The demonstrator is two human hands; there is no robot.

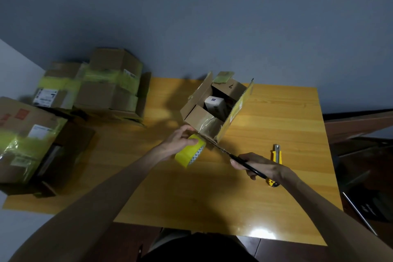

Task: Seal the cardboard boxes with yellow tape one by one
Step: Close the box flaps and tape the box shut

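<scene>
Nearest in, the right hand (263,166) has its fingers curled round the black scissors (247,164), forearm low over the bench (212,198), tips aimed ahead at the box. A yellow utility knife (277,153) lies just right of those fingers. The left hand (180,140) reaches further out, fingers and thumb wrapped over the tape roll (189,154). I'd guess the roll is light, rigid and slick outside, so grab it by the rim. Just beyond those fingers, touching the roll, sits the open box (204,121): thin cardboard with floppy flaps, so press near the folds. Far left of both hands are sealed boxes (110,83).
</scene>
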